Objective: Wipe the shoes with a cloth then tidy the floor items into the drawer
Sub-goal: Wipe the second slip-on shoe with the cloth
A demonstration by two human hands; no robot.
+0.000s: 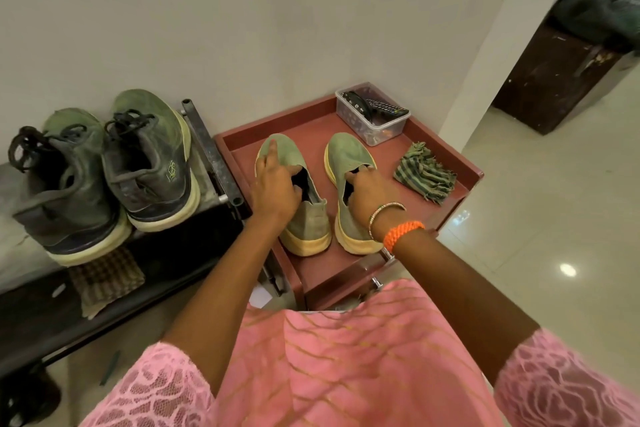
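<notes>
- While both slip-on shoes sit side by side on the red surface, toes toward the wall, no wiping under way.
- Left hand on the left slip-on shoe: forefinger stretched along the toe, other fingers curled into the opening, so a grip on the shoe's collar.
- Right hand on the right slip-on shoe: fingers hooked into the opening, likewise gripping the collar.
- Striped cloth lying crumpled just beside the right shoe, touched by neither hand.
- Clear plastic box at the back corner of the surface, with a remote control and other dark bits inside.
- Second pair, dusty green lace-up sneakers, parked on the dark rack to the left, well apart from the cloth.
- Hard to say whether the slip-ons are wiped already; suede looks fairly even, perhaps clean.
- Judging by the dust, sneakers probably yet to be wiped.
- Drawer front below the surface seemingly ajar, partly hidden by the pink garment; tidying into it apparently not yet done.
</notes>
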